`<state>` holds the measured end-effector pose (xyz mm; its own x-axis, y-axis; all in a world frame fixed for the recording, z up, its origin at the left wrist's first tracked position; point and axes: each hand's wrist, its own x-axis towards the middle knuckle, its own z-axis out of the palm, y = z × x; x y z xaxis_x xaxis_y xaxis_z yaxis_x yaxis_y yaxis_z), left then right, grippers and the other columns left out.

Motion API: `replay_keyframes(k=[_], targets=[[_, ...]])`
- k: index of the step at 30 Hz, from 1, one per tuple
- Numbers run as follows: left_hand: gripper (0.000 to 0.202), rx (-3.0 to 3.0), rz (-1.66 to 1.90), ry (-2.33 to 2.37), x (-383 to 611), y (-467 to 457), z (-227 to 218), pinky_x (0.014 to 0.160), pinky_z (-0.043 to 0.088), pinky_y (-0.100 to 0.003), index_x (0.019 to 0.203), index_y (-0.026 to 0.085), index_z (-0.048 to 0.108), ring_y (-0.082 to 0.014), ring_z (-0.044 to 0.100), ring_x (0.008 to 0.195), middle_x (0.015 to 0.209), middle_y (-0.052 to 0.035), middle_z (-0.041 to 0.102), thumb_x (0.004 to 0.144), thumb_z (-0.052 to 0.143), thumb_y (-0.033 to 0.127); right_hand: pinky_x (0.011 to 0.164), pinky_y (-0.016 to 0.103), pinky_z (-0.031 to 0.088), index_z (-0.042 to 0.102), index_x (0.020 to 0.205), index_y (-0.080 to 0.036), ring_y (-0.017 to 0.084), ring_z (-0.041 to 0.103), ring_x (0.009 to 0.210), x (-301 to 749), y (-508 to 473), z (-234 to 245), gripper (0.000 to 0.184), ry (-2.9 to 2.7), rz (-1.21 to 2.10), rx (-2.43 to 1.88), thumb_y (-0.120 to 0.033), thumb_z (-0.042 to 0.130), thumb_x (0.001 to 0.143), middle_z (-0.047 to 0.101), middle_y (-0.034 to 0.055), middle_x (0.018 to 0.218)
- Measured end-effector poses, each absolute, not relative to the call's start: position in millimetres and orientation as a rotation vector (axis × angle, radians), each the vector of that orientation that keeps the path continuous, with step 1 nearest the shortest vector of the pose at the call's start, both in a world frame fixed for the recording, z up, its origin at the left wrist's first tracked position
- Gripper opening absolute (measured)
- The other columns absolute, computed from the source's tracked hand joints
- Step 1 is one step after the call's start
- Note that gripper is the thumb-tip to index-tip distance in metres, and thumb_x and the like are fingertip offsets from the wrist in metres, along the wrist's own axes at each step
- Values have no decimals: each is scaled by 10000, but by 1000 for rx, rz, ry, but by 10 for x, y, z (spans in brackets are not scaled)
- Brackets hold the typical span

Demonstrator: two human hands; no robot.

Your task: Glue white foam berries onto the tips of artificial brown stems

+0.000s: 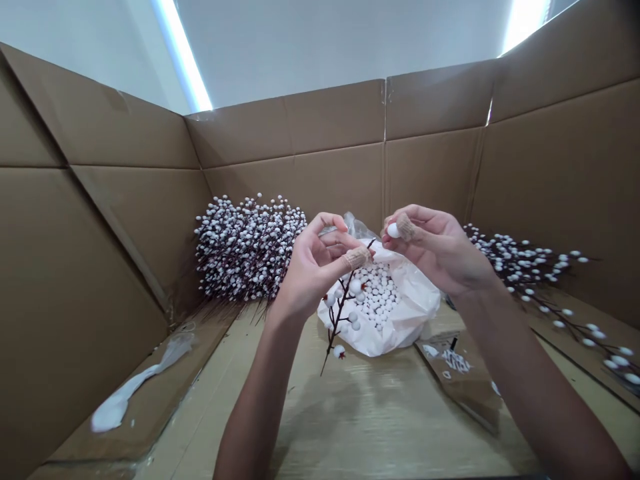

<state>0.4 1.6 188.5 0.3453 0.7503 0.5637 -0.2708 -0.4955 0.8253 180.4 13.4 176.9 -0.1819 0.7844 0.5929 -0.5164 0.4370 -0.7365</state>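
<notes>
Pinching a white foam berry [393,230] between the thumb and taped finger [405,227] of my right hand [437,250], I hold it just beside the upper tip of a thin dark branch [341,312]. My left hand [313,270] grips that branch near its tip, with my curled fingers [356,258] closed around the stem, and a few berries sit along its length. The branch hangs in front of a white plastic bag [395,333] heaped with loose berries [375,297], which sits mid-floor in a cardboard box [295,180]. Toward the box's far left corner stands a dense bundle [250,247] of berry branches, and looser sprays [530,280] lie along the right wall. A white strip [135,383] lies near the left edge of the floor, and white scraps [455,361] lie right of the bag.
</notes>
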Motion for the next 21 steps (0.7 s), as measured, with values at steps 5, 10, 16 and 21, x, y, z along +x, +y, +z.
replay_keyframes(k=[5, 10, 16, 21], targets=[[351, 1701, 1386, 451, 65, 8, 1864, 591, 530, -243, 848, 210, 458, -117, 622, 619, 689, 19, 628, 672, 736, 87, 753, 306, 568, 610, 698, -180, 130, 664, 762, 1739, 106, 1755, 161, -1329, 1161, -223, -256, 745, 744, 684, 3, 790], [372, 1739, 1426, 516, 111, 22, 1855, 580, 532, -241, 815, 215, 433, -118, 619, 602, 670, 25, 621, 652, 748, 102, 732, 316, 564, 553, 702, -185, 145, 673, 773, 1704, 94, 1728, 222, -1346, 1114, -226, -279, 750, 739, 685, 5, 781], [384, 1768, 1444, 563, 130, 12, 1862, 596, 537, -231, 807, 219, 419, -138, 653, 676, 663, 22, 628, 642, 741, 91, 664, 288, 557, 546, 678, -180, 135, 662, 727, 1696, 112, 1714, 236, -1341, 1116, -217, -255, 766, 717, 673, 3, 760], [384, 1816, 1469, 597, 138, 18, 1864, 585, 531, -232, 797, 223, 394, -120, 635, 629, 652, 36, 621, 646, 711, 66, 669, 286, 553, 557, 658, -170, 133, 658, 738, 1684, 135, 1700, 231, -1339, 1109, -238, -233, 774, 705, 676, 11, 779]])
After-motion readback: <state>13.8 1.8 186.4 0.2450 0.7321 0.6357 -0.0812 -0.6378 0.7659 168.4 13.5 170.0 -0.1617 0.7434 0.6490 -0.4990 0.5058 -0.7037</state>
